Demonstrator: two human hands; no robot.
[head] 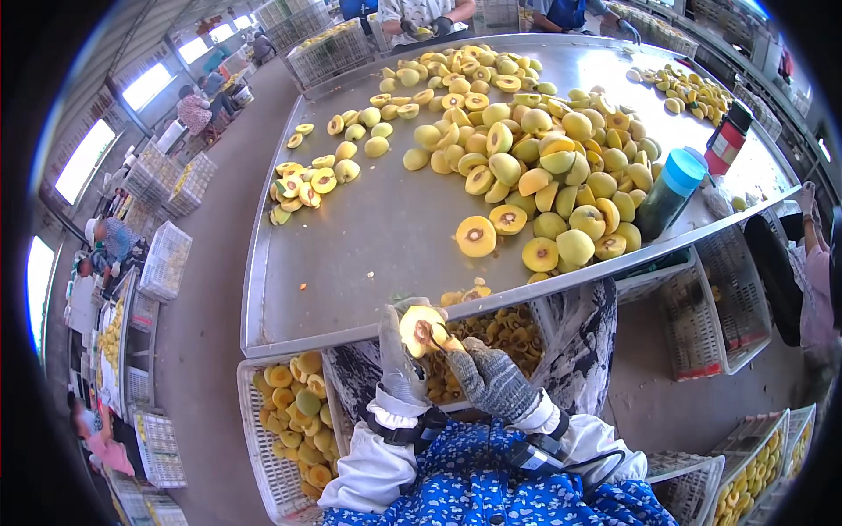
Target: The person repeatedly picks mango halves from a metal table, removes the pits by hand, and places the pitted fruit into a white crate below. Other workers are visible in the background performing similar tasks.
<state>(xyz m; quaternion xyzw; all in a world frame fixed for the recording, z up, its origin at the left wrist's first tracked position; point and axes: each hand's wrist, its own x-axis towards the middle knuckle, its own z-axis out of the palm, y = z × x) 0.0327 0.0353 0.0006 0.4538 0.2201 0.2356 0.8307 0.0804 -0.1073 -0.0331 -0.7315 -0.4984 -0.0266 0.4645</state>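
My left hand [402, 358], in a pale grey glove, holds a halved yellow peach [421, 331] with its cut face and brown centre turned up. My right hand [493, 378], in a grey knitted glove, grips a small tool [452, 344] with a light handle, its dark curved tip at the centre of the half. Both hands are just off the near edge of the metal table [342, 276]. Below them, between my knees, stands a crate of small peach scraps [506, 335]. A heap of halved peaches [566, 158] lies on the table.
At my left stands a white plastic crate [250, 407] of peach halves. A blue-lidded bottle [671, 191] and a red and black flask [727, 138] stand on the table's right side. More crates [717, 315] are on the floor at right. Co-workers sit across the table and beyond.
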